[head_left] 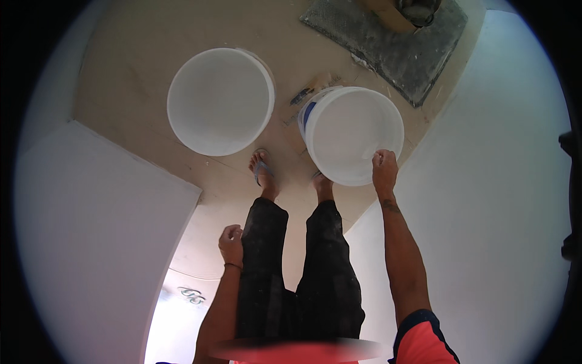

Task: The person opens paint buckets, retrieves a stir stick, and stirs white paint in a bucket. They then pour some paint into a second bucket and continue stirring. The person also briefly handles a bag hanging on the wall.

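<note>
My right hand (385,171) is over the near right part of a white bucket (348,130), its fingertips pinched together just inside the rim. Something pale shows at those fingertips, too small to make out. This bucket has a blue patch on its outer side and looks whitish inside. My left hand (230,244) hangs beside my left thigh, fingers curled in, with nothing visible in it. Farther left stands a second white bucket (219,102), pale grey-white inside. How full either bucket is, I cannot tell.
A dark, dusty board or mat (394,51) lies at the far right, with a brown container (391,15) on it. A small dark tool-like object (301,96) lies between the buckets. White walls (479,200) flank me. Slippers (193,296) lie at lower left.
</note>
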{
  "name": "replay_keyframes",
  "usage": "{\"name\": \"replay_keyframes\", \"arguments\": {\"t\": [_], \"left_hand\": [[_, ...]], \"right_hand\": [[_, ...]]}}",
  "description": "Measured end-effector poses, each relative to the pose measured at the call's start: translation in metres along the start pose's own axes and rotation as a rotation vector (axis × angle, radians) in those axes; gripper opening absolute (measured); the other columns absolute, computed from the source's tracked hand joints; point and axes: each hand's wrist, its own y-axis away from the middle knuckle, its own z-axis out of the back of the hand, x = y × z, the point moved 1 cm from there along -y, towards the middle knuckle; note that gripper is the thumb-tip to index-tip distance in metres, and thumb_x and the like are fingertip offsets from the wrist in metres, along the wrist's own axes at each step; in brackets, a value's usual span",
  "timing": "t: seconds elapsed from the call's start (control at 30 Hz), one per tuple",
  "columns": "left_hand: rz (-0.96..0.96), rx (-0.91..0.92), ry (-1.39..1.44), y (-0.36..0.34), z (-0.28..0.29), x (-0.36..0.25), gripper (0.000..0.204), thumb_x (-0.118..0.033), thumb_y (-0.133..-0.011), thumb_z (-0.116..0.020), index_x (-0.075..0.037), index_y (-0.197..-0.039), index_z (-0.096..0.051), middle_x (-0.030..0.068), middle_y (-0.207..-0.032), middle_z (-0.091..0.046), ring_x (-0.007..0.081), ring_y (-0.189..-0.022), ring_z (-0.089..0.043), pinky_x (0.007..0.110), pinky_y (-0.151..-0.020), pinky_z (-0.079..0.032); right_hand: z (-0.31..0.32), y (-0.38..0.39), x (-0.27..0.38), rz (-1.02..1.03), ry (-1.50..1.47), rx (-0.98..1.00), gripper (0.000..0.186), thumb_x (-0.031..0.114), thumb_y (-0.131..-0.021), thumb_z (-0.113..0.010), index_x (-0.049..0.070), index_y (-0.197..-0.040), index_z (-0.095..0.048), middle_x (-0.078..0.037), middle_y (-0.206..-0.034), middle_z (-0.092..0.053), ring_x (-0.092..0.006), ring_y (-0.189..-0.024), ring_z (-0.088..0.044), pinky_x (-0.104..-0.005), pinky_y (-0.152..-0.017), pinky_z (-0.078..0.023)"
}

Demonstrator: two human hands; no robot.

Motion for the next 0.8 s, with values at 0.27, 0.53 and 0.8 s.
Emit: {"name": "replay_keyframes", "arguments": {"t": [0.27, 0.53, 0.8], "left_hand": [[0.039, 0.054, 0.032, 0.015, 0.126, 0.124, 0.023, -0.014, -0.088, -0.063, 0.003, -0.104, -0.068, 0.0126, -0.095, -0.071, 0.0208, -0.089, -0.066, 0.033, -0.084, -0.051], [0.117, -0.068, -0.129, 0.211, 0.164, 0.363, 0.026, -0.024, -0.077, -0.061, -0.002, -0.085, -0.074, 0.0169, -0.094, -0.072, 0.0318, -0.09, -0.067, 0.04, -0.082, -0.052], [0.24, -0.063, -0.089, 0.396, 0.156, 0.442, 0.034, -0.033, -0.082, -0.059, -0.007, -0.096, -0.076, 0.0161, -0.103, -0.072, 0.0341, -0.1, -0.066, 0.041, -0.09, -0.051]], "right_hand": [[0.037, 0.038, 0.015, -0.056, -0.171, -0.124, 0.022, 0.018, -0.094, -0.057, -0.003, -0.099, -0.064, -0.018, -0.098, -0.063, -0.0329, -0.09, -0.06, -0.0416, -0.083, -0.048], [0.087, 0.076, -0.003, 0.16, -0.259, -0.23, 0.022, 0.018, -0.093, -0.057, -0.002, -0.101, -0.065, -0.019, -0.098, -0.066, -0.0343, -0.093, -0.063, -0.0426, -0.085, -0.049], [0.155, 0.147, 0.047, 0.368, -0.36, -0.236, 0.032, 0.025, -0.094, -0.055, -0.006, -0.101, -0.063, -0.02, -0.097, -0.067, -0.0335, -0.089, -0.063, -0.0435, -0.081, -0.049]]}}
